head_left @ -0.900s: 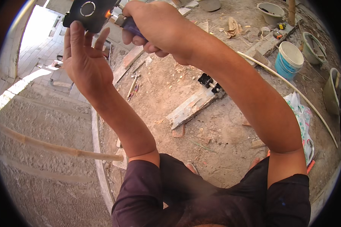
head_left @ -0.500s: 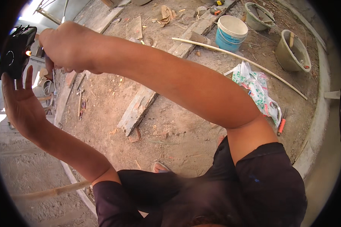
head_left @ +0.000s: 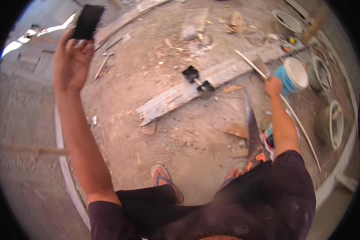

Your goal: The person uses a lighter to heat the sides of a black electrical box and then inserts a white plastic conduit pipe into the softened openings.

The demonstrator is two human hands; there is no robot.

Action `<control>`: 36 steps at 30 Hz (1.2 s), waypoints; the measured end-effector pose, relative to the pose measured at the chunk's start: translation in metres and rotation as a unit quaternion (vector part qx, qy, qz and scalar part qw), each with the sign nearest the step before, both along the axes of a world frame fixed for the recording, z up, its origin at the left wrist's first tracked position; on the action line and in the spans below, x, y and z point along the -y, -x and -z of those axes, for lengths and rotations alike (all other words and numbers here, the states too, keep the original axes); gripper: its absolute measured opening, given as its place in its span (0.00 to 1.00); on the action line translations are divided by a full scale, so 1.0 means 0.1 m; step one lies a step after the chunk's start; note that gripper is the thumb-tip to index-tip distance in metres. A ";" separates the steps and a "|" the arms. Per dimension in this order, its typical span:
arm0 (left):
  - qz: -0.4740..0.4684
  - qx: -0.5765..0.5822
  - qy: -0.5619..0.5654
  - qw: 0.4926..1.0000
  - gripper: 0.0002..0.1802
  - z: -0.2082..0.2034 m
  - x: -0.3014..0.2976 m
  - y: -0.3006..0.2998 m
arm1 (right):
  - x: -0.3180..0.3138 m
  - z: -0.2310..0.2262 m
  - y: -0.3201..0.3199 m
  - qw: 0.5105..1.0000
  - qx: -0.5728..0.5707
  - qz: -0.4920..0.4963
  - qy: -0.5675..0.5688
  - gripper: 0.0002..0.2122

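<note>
My left hand (head_left: 73, 66) is raised at the upper left. Its fingers are curled at the lower edge of a black rectangular box (head_left: 88, 22), which it holds up. My right arm reaches forward on the right, with my right hand (head_left: 273, 86) closed in a blurred fist. A long pale pipe (head_left: 298, 116) passes behind or under that fist; whether the fingers grip it or something else cannot be made out. On a weathered plank (head_left: 164, 105) ahead lie two small black pieces (head_left: 191, 74), blurred.
A handsaw (head_left: 253, 134) with an orange handle stands near my right leg, beside a printed plastic bag (head_left: 269, 140). A blue-and-white bucket (head_left: 286, 76) and several grey tubs (head_left: 331, 124) line the right side. Wood scraps and rubble (head_left: 236, 130) litter the dirt floor.
My right hand has left the black box and swung far to the right, down toward the pipe. The left hand still has the box. My view has turned, uncovering the plank and handsaw.
</note>
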State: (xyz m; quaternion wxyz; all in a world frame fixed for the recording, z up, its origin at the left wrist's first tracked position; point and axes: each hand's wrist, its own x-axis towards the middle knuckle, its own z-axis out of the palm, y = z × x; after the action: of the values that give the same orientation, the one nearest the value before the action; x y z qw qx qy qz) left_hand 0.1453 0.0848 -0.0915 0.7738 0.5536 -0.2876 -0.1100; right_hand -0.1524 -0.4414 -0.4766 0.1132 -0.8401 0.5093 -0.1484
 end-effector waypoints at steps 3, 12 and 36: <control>0.010 -0.131 0.009 0.991 0.22 -0.02 0.24 0.10 | 0.38 0.30 0.46 0.998 0.008 -0.018 0.060 0.16; -0.186 -0.092 0.006 0.978 0.21 0.03 0.44 0.05 | -0.62 -0.88 -0.21 0.933 0.149 -0.304 0.120 0.28; -0.191 0.048 0.199 0.960 0.15 -0.46 0.25 0.15 | -3.25 -3.57 -0.44 0.805 0.293 -0.483 0.179 0.40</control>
State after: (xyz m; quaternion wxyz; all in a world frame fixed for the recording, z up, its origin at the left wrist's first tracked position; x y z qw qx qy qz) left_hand 0.1305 0.0600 -0.0452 0.8600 0.4380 -0.2294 0.1265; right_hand -0.1080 -0.1168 -0.1195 0.1616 -0.8992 -0.0555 -0.4027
